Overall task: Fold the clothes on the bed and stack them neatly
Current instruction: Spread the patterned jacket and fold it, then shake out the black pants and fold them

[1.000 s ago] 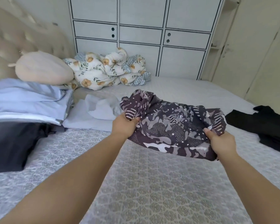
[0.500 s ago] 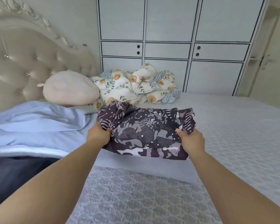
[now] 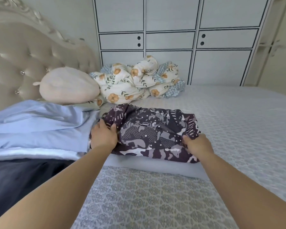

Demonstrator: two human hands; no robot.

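Light: soft, even daylight, source unseen | Shadows: faint | Glare: mild sheen on tufted beige satin headboard point(image 3: 23, 63) | Distortion: wide-angle bowing of white panelled wardrobe point(image 3: 172, 38) | Focus: slightly soft

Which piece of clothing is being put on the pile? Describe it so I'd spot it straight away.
Start at the padded headboard and come forward past the round beige cushion. In the middle of the bed, both hands hold a folded garment lying on a pale blue folded one. It alone is dark purple with a grey and white camouflage-like print.
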